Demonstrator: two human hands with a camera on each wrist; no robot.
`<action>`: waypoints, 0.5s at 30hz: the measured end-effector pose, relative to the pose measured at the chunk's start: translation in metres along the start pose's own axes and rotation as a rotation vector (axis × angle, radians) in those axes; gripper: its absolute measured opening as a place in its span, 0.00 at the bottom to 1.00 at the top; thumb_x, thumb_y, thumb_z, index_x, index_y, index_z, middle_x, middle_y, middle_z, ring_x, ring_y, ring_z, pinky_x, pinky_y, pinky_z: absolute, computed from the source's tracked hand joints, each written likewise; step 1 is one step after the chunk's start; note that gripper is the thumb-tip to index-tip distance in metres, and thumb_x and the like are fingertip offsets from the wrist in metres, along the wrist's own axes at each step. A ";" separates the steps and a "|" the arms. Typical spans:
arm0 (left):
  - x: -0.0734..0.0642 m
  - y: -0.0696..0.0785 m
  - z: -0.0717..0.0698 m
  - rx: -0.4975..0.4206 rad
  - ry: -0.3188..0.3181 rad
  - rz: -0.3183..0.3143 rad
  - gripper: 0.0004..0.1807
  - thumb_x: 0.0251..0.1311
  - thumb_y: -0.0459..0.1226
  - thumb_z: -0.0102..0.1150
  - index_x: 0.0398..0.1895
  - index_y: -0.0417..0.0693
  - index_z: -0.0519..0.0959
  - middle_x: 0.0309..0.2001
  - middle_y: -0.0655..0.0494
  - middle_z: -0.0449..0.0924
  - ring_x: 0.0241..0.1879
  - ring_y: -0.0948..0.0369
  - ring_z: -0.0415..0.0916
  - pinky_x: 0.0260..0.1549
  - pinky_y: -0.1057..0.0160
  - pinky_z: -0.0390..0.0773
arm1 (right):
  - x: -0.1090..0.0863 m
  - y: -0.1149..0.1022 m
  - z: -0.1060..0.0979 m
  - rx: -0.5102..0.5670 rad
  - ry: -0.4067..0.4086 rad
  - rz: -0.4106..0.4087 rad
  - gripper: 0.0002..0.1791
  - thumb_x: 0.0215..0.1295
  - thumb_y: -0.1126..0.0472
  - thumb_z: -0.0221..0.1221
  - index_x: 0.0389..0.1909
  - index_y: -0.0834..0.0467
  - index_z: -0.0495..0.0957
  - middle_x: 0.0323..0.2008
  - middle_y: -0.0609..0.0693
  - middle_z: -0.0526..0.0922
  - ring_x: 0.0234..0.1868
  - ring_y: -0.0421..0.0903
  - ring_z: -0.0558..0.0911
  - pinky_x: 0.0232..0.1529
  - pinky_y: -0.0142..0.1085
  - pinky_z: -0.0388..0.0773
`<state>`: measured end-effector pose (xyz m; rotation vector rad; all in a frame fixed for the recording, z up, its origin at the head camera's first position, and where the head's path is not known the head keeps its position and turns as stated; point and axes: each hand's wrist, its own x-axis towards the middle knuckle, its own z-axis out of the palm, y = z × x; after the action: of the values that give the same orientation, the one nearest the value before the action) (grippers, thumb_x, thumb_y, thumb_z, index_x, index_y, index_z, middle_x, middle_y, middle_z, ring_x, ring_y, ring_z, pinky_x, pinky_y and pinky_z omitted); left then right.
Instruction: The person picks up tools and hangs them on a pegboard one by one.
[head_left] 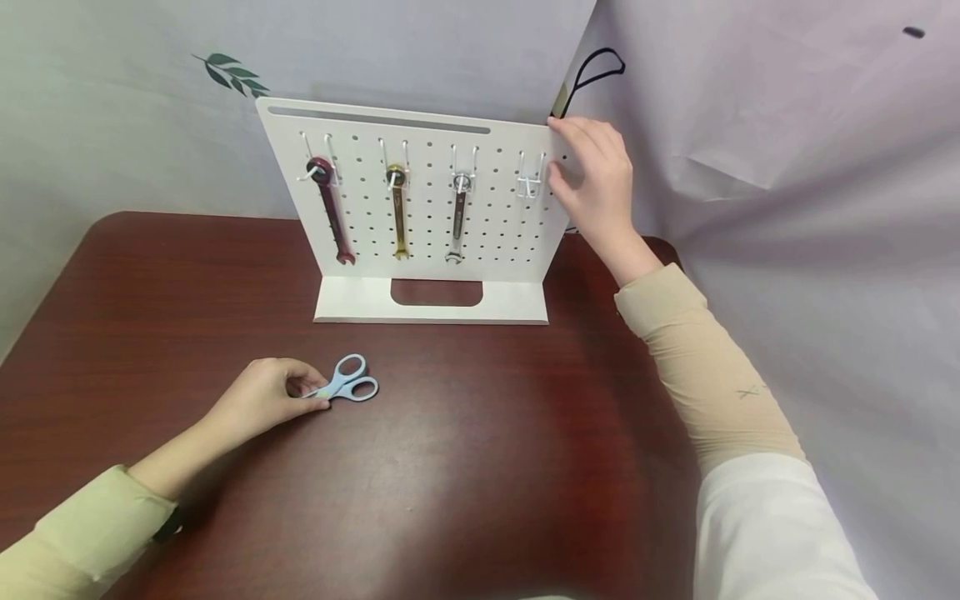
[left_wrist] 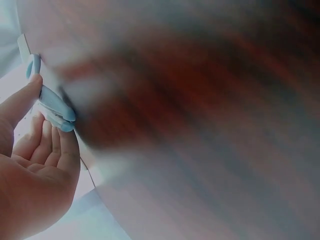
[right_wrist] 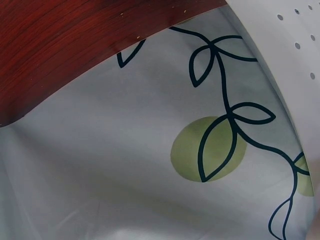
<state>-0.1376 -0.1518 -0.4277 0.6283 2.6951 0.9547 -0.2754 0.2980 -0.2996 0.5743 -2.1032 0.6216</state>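
Note:
In the head view, my left hand [head_left: 262,400] pinches a pair of light blue scissors [head_left: 343,387] by the blade end, low over the table. The finger loops point away from my palm; most of the blades are hidden by my fingers. The left wrist view shows the scissors [left_wrist: 56,107] between thumb and fingertips. My right hand [head_left: 600,171] holds the upper right edge of a white pegboard [head_left: 519,137], its thumb on the front side. On the board hang a red wrench [head_left: 332,215], a gold wrench [head_left: 399,218] and a silver wrench [head_left: 458,215].
A white wire hook [head_left: 528,187] on the board's right side carries nothing. The board's foot [head_left: 352,300] stands on a dark red wooden table [head_left: 450,433]. Pale cloth with leaf prints [head_left: 232,73] hangs behind and to the right.

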 end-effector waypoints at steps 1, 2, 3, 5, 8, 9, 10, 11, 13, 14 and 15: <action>0.001 0.000 0.000 0.000 0.002 0.005 0.10 0.50 0.33 0.83 0.34 0.44 0.90 0.26 0.63 0.86 0.26 0.76 0.74 0.28 0.71 0.76 | 0.000 0.000 0.000 0.000 0.000 0.001 0.22 0.64 0.73 0.63 0.60 0.62 0.85 0.55 0.61 0.88 0.59 0.60 0.83 0.70 0.45 0.73; 0.001 0.001 0.000 0.001 0.005 0.012 0.09 0.50 0.33 0.83 0.33 0.44 0.90 0.26 0.63 0.86 0.26 0.76 0.74 0.28 0.71 0.76 | 0.000 0.000 0.000 0.001 0.000 0.001 0.22 0.64 0.73 0.63 0.60 0.62 0.85 0.55 0.61 0.88 0.59 0.59 0.83 0.70 0.45 0.73; 0.002 0.001 -0.001 0.004 0.010 0.022 0.09 0.50 0.33 0.83 0.33 0.45 0.90 0.26 0.63 0.86 0.26 0.76 0.74 0.28 0.71 0.76 | 0.000 -0.001 0.000 0.001 0.001 0.002 0.22 0.64 0.73 0.63 0.60 0.62 0.85 0.55 0.61 0.88 0.59 0.59 0.83 0.70 0.45 0.73; 0.003 0.003 -0.002 0.012 0.021 0.038 0.08 0.50 0.32 0.83 0.32 0.46 0.90 0.25 0.64 0.86 0.26 0.77 0.73 0.27 0.71 0.76 | 0.000 -0.001 0.000 0.001 0.001 0.002 0.22 0.64 0.73 0.63 0.60 0.62 0.85 0.55 0.61 0.88 0.59 0.59 0.83 0.70 0.45 0.73; 0.006 0.006 -0.003 0.020 0.041 0.055 0.07 0.51 0.32 0.82 0.31 0.47 0.90 0.25 0.64 0.85 0.26 0.77 0.73 0.27 0.71 0.75 | 0.000 -0.002 0.000 0.001 0.000 0.001 0.22 0.65 0.73 0.63 0.60 0.62 0.85 0.55 0.61 0.88 0.59 0.60 0.83 0.70 0.45 0.73; 0.008 0.007 -0.003 0.021 0.047 0.060 0.07 0.51 0.32 0.82 0.31 0.47 0.90 0.25 0.64 0.85 0.26 0.77 0.73 0.27 0.71 0.75 | 0.001 -0.002 0.000 0.001 0.000 0.001 0.22 0.65 0.73 0.63 0.60 0.62 0.85 0.55 0.61 0.88 0.59 0.60 0.83 0.70 0.45 0.73; 0.009 0.008 -0.004 0.021 0.052 0.062 0.07 0.51 0.32 0.82 0.31 0.47 0.91 0.25 0.64 0.86 0.26 0.77 0.73 0.27 0.72 0.75 | 0.000 -0.002 0.000 0.000 -0.001 0.001 0.22 0.65 0.73 0.63 0.60 0.62 0.85 0.55 0.61 0.88 0.59 0.60 0.83 0.70 0.45 0.73; 0.011 0.010 -0.004 0.020 0.057 0.065 0.07 0.51 0.32 0.82 0.31 0.47 0.91 0.25 0.64 0.86 0.26 0.77 0.73 0.27 0.72 0.75 | 0.000 -0.002 -0.001 -0.001 -0.002 0.000 0.22 0.65 0.73 0.63 0.60 0.63 0.85 0.55 0.61 0.88 0.59 0.60 0.83 0.70 0.45 0.73; 0.014 0.012 -0.003 0.014 0.063 0.073 0.07 0.51 0.31 0.82 0.32 0.47 0.91 0.25 0.64 0.86 0.26 0.77 0.74 0.27 0.72 0.75 | 0.000 -0.002 -0.001 -0.003 -0.002 0.001 0.22 0.65 0.73 0.63 0.60 0.63 0.85 0.55 0.61 0.88 0.59 0.60 0.83 0.70 0.45 0.73; 0.016 0.013 -0.003 0.011 0.066 0.078 0.07 0.51 0.31 0.82 0.32 0.47 0.91 0.25 0.63 0.86 0.26 0.76 0.74 0.28 0.72 0.76 | 0.000 -0.002 -0.001 -0.003 -0.003 0.001 0.22 0.65 0.73 0.63 0.60 0.63 0.85 0.55 0.61 0.88 0.59 0.60 0.83 0.70 0.45 0.73; 0.018 0.015 -0.003 0.005 0.069 0.083 0.07 0.51 0.31 0.82 0.32 0.47 0.91 0.25 0.63 0.87 0.26 0.76 0.74 0.28 0.72 0.76 | 0.000 -0.002 -0.001 -0.004 -0.004 0.002 0.22 0.65 0.73 0.63 0.60 0.63 0.85 0.55 0.61 0.88 0.59 0.60 0.83 0.70 0.45 0.73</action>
<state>-0.1493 -0.1347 -0.4173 0.7259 2.7519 1.0074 -0.2740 0.2974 -0.2985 0.5717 -2.1082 0.6175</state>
